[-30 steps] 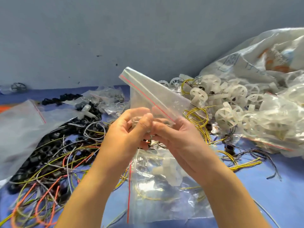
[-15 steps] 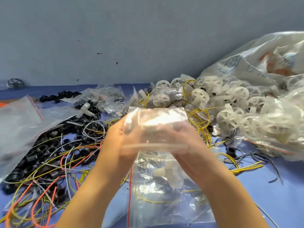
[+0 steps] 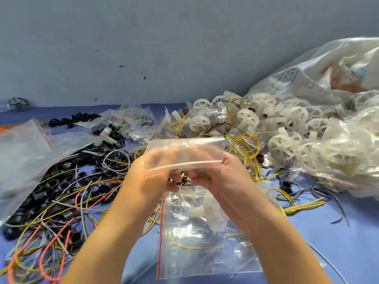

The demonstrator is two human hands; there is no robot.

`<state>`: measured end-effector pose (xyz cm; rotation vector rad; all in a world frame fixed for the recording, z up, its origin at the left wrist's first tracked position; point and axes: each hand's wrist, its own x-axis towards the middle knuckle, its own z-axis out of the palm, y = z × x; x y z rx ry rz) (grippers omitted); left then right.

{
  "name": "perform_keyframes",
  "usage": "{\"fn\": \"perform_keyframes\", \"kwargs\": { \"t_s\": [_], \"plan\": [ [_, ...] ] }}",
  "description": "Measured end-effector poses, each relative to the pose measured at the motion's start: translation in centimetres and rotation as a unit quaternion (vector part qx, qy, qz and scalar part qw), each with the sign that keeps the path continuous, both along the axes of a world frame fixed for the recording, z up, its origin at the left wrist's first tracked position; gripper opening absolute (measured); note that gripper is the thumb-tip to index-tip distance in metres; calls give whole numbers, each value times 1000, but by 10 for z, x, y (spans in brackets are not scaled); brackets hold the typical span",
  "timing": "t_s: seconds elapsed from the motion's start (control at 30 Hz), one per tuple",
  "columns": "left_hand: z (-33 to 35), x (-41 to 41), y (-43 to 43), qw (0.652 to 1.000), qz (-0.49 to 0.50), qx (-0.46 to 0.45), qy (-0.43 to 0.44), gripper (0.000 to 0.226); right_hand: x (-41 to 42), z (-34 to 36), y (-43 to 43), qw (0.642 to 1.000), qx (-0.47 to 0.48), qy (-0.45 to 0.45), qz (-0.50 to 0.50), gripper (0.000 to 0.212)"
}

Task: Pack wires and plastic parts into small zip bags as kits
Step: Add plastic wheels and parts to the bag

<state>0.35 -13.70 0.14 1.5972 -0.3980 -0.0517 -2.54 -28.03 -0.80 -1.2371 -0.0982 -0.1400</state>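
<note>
Both my hands grip one small zip bag [image 3: 183, 153] at frame centre: left hand [image 3: 148, 181] pinching its left edge, right hand [image 3: 222, 180] its right, red-lined seal strip running level between them. A bit of wire with an orange end [image 3: 183, 177] sits between my fingertips. Filled zip bags [image 3: 202, 240] lie on the blue tabletop [image 3: 352, 240] at 6 o'clock. Loose wires and black rings [image 3: 51, 193] at 8 o'clock. White plastic wheels [image 3: 287, 128] heaped at 2 o'clock.

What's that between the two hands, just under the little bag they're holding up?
In the head view, a small bundle of dark and orange wires sits pinched between the left hand and right hand, just below the zip bag.
</note>
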Motion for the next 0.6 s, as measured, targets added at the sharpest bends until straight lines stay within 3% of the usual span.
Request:
{"fn": "perform_keyframes", "kwargs": {
  "t_s": [0.23,0.4,0.5,0.6],
  "plan": [
    [6,-11,-7,998,24,-8,-55,18,-7,2,1,997,-19,-60,50,27],
    [11,-14,-5,996,43,-2,-83,24,-9,3,1,997,-16,-29,71,35],
    [10,-17,-10,996,33,-29,-77,31,-9,2,4,995,-45,-28,89,36],
    [6,-13,-10,999,5,-15,-43,18,-10,3,2,995,-49,-45,73,36]
  ]
}}
